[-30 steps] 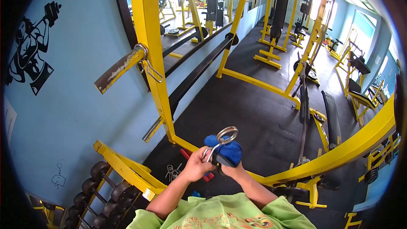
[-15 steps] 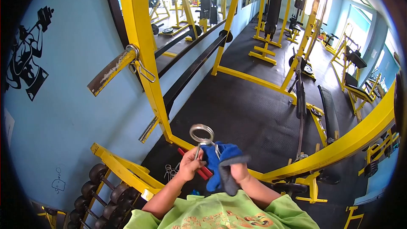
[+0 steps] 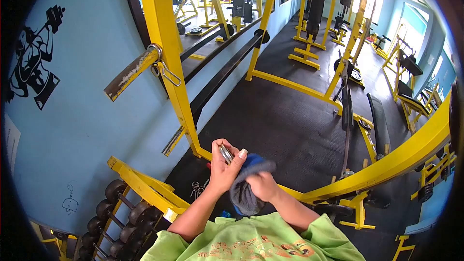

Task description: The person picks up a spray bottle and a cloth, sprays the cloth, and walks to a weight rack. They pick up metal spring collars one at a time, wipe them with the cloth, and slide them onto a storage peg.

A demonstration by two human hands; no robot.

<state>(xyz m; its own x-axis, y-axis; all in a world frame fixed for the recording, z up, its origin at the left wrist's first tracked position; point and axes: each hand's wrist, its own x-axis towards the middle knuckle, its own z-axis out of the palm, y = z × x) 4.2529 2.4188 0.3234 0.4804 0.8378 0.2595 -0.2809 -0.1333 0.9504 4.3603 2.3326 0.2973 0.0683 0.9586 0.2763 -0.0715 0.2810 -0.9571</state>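
My left hand (image 3: 222, 173) is wrapped around a metal spring collar (image 3: 225, 154), whose shiny coils show between the thumb and fingers. Its handles are mostly hidden by the hand. Close beside it, my right hand (image 3: 262, 187) grips a blue and grey cloth (image 3: 245, 198), bunched up and hanging below the fingers. The cloth's upper part reaches up against the left hand near the collar. Both hands are in front of my green shirt, above the dark floor.
At the left stands a yellow rack post (image 3: 166, 43) with a worn peg (image 3: 130, 75) and another spring collar (image 3: 170, 76) on it. Dumbbells (image 3: 116, 191) fill a low yellow rack at lower left. Small metal clips (image 3: 197, 189) lie on the floor. A curved yellow beam (image 3: 377, 176) crosses at right.
The left hand has closed around the spring collar's coils, which stood up above the hands before. The cloth is bunched lower, its grey side now more exposed, and the right hand has shifted slightly left.
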